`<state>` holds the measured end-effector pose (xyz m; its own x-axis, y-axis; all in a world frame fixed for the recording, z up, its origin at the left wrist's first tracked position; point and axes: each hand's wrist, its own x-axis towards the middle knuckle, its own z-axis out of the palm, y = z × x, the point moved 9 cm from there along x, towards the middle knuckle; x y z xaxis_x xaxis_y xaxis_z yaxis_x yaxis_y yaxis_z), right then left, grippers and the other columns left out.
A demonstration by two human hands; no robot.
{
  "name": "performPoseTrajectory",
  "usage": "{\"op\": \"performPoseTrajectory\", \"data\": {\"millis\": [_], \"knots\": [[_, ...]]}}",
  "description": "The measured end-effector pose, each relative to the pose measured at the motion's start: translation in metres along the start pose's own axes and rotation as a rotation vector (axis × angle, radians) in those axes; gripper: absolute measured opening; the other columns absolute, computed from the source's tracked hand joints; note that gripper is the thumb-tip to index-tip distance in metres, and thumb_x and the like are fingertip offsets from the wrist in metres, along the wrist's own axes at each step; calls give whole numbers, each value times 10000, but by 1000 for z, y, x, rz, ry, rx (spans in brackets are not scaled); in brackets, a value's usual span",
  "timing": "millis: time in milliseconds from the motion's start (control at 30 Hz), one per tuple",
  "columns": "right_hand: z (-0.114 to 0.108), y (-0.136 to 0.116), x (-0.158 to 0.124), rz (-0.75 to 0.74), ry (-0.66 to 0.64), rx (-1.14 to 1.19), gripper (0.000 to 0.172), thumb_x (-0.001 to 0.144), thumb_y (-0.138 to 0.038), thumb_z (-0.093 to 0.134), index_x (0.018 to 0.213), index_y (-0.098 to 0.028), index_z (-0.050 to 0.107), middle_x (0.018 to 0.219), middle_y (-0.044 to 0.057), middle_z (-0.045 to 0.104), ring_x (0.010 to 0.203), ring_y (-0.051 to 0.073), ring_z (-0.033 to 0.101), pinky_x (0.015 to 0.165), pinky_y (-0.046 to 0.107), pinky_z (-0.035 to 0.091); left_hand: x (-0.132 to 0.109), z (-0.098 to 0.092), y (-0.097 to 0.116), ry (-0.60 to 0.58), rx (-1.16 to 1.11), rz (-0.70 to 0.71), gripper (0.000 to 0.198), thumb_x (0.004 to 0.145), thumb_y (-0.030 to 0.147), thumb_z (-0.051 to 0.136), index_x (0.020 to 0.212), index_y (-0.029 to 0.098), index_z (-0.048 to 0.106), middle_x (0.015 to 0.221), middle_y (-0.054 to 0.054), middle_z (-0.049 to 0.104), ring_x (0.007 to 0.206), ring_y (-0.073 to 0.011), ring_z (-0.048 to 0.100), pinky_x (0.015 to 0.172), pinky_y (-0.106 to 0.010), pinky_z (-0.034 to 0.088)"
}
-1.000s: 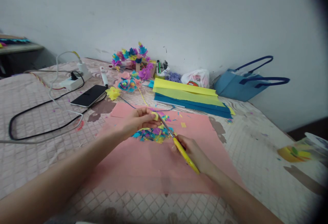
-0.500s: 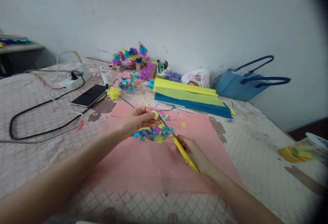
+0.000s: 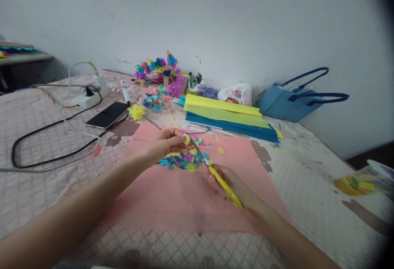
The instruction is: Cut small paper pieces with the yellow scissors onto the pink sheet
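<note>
Yellow paper [image 3: 186, 139] in left hand [image 3: 168, 142], white bag [image 3: 245, 94], print [image 3: 231, 101] unreadable

Cool, flat, fairly dim light falls over the pink paper sheet [image 3: 184, 203], from a source that cannot be told. A faint, soft-edged shadow darkens the sheet's middle. Over the sheet, the scissors [image 3: 216, 174] show a dull gleam along the blades. Behind it, the wall [image 3: 197, 23] looks muted grey. Right of the sheet, the plastic cup [image 3: 353, 185] is smeared and stretched, beside a blurred black border.
</note>
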<state>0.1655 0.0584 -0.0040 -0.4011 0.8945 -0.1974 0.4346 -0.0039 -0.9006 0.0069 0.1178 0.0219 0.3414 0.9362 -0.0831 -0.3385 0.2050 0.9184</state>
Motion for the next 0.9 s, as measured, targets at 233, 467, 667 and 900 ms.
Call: {"op": "performPoseTrajectory", "data": {"millis": [233, 467, 667, 900], "knots": [[1, 1, 0, 24, -9, 34, 286, 761, -445, 500, 638, -216, 383, 497, -70, 339, 427, 74, 300, 393, 195, 276, 0, -2, -2, 11, 10, -22, 184, 727, 149, 726, 702, 118, 546, 753, -57, 716, 750, -172, 718, 653, -202, 565], [0, 11, 3, 45, 15, 47, 112, 721, -289, 461, 662, -199, 432, 554, -43, 409, 470, 85, 378, 393, 182, 285, 1, -2, -4, 2, 17, -29, 180, 724, 145, 728, 692, 112, 554, 759, -69, 722, 751, -170, 718, 659, -200, 567], [-2, 11, 2, 82, 39, 59, 86, 704, -263, 472, 651, -197, 455, 538, -41, 426, 455, 86, 385, 384, 178, 287, 2, -4, -5, 9, 13, -23, 192, 712, 153, 740, 693, 117, 552, 739, -63, 723, 733, -171, 720, 648, -202, 571], [-2, 10, 1, 84, 43, 70, 94, 714, -273, 469, 661, -197, 480, 535, -41, 448, 452, 90, 400, 388, 181, 298, 1, -3, -3, -1, 7, -14, 216, 694, 168, 752, 688, 127, 539, 736, -46, 717, 750, -181, 719, 657, -213, 568]]}}
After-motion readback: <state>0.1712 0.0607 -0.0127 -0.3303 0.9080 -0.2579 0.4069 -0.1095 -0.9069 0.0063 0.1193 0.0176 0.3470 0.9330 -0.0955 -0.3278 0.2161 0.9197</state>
